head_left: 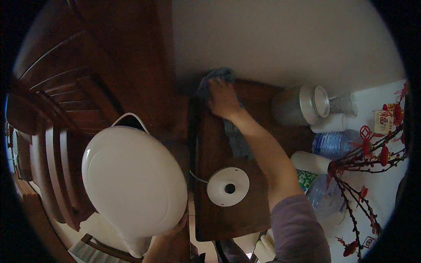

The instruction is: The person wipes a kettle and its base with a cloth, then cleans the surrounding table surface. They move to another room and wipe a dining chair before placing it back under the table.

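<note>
My right hand (221, 96) is pressed on a crumpled grey-blue cloth (237, 140) at the far end of the dark wooden side table (258, 215), fingers curled over it. The cloth trails down the tabletop toward a round white power base (219, 193) with a dark centre and a cord. On the left, my left hand (177, 225) grips a large white kettle (131, 175) from its lower right side; most of those fingers are hidden behind it. The kettle's loop handle shows at the top.
Along the table's right are a metal canister (294, 105), a white cylinder (329, 122), blue plastic bottles (335, 142), a white vase (309, 161) and branches with red ornaments (383, 155). A pale wall (280, 39) bounds the far side; wooden chairs (55, 171) stand at left.
</note>
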### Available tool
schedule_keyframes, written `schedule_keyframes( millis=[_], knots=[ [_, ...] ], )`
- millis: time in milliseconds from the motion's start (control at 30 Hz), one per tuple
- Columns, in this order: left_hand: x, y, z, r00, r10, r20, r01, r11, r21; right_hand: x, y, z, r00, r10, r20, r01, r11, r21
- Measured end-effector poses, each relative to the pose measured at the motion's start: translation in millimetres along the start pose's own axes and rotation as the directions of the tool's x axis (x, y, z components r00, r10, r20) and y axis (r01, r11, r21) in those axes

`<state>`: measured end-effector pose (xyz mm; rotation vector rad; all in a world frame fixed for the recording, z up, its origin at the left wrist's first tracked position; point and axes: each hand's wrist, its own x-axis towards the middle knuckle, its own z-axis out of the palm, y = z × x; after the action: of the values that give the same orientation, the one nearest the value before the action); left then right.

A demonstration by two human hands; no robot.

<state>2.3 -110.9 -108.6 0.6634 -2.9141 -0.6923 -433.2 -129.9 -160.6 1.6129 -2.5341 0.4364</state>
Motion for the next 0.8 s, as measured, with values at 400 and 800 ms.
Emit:
schedule_keyframes(
  millis=[400, 800],
  knots=[
    [-1.8, -5.0, 4.4, 0.999, 0.023, -0.038, -0.022, 1.000, 0.021, 44.9, -33.3, 26.1, 0.911, -0.201, 0.361, 0.257, 0.960, -0.115],
    [12.2, 2.3, -3.3, 0.995, 0.051, -0.084, -0.058, 0.994, -0.091, -6.0, -63.0, 38.3, 0.951, -0.195, 0.240, 0.164, 0.976, 0.143]
  ],
)
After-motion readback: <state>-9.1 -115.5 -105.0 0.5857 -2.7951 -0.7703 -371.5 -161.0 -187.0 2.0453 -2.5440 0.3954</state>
